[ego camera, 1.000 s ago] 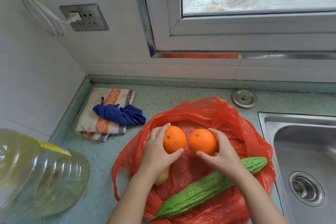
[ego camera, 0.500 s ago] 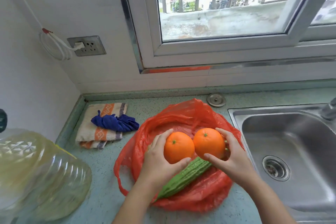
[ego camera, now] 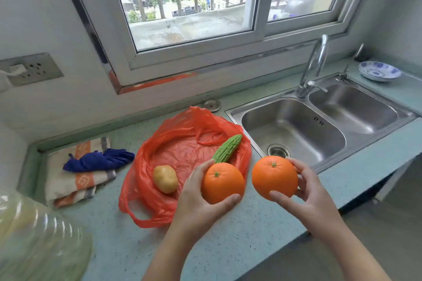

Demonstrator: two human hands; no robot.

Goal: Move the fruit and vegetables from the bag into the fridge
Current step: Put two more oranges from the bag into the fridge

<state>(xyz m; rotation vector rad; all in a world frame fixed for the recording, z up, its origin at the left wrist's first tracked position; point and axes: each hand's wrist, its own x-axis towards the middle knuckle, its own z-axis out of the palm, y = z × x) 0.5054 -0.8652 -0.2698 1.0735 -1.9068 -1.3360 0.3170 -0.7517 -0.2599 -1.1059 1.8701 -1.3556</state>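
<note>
Thin crinkled red plastic bag, brushed steel sink, speckled matt counter, bumpy gourd

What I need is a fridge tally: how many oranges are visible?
2. The first orange is in the left hand, beside the bag; the second orange in the right hand, nearer the sink. None shows in the bag; folds might hide one.

2 orange oranges; red bag; green gourd.
</note>
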